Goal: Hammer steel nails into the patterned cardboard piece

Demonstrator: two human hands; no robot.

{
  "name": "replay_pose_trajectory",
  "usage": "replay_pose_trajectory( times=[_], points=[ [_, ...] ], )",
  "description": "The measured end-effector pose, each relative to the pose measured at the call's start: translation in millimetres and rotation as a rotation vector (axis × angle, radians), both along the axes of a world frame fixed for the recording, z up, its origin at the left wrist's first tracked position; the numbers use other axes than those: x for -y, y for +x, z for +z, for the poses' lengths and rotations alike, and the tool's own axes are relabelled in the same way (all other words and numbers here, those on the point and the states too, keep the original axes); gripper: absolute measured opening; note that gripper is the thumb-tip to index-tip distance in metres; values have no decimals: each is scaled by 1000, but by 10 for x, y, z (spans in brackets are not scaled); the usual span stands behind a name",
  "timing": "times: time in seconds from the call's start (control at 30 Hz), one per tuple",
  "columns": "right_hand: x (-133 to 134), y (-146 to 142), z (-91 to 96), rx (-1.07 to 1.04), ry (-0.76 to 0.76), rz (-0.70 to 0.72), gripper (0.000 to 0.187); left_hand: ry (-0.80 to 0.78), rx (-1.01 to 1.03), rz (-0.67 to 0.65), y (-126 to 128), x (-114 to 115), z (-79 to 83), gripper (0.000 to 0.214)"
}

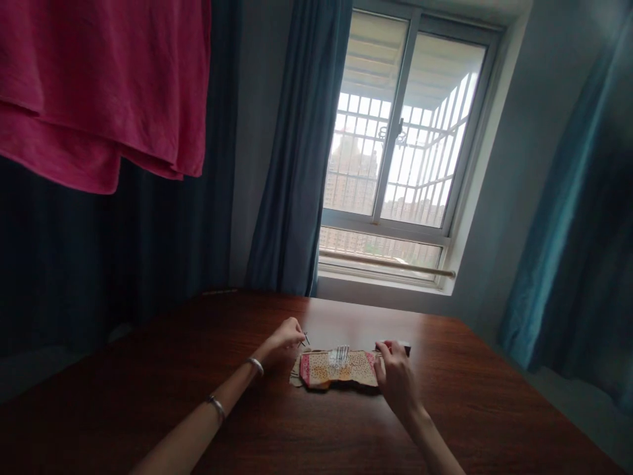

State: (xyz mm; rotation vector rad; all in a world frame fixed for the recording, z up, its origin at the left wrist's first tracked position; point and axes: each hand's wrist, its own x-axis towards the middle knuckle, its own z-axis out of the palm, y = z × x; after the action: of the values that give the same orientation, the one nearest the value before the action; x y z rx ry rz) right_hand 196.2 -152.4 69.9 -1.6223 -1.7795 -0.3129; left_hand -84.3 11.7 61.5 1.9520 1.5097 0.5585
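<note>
A piece of torn cardboard (316, 369) with many small holes, pink and orange patches and a pale middle lies on the table. Several thin metal nails (343, 353) stand upright in a row near its middle. At its left end, my left hand (285, 334) pinches a thin metal nail (307, 338); a second one may be beside it, too small to make out. My right hand (396, 369) grips the cardboard's right end, its thumb along the near side and fingers over the far edge. Just beyond those fingers is a small dark object (407, 348), partly covered by them.
The brown wooden table (277, 429) runs up to the wall below a barred window (390, 132). Blue curtains (291, 198) hang beside the window, and a pink cloth (109, 86) hangs at upper left. A thin stick-like item (220, 291) lies at the table's far left edge.
</note>
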Motion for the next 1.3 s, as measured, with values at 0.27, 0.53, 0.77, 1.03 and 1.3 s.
replay_pose_trajectory(
  times=[0.27,0.53,0.77,1.03,1.3],
  points=[
    [-243,-464,-74,-581,-128,362,34,11,571,-144,567,285,195,30],
    [-395,-641,-69,-892,-120,462,41,62,683,-256,814,596,95,34],
    [-443,-527,-166,-964,-133,507,37,71,697,-290,885,573,-46,35],
    [-523,-422,-242,-869,-87,461,26,16,669,-286,857,484,-67,36],
    [-718,-33,-470,-829,-106,271,26,92,845,2,780,251,-337,28]
  ],
)
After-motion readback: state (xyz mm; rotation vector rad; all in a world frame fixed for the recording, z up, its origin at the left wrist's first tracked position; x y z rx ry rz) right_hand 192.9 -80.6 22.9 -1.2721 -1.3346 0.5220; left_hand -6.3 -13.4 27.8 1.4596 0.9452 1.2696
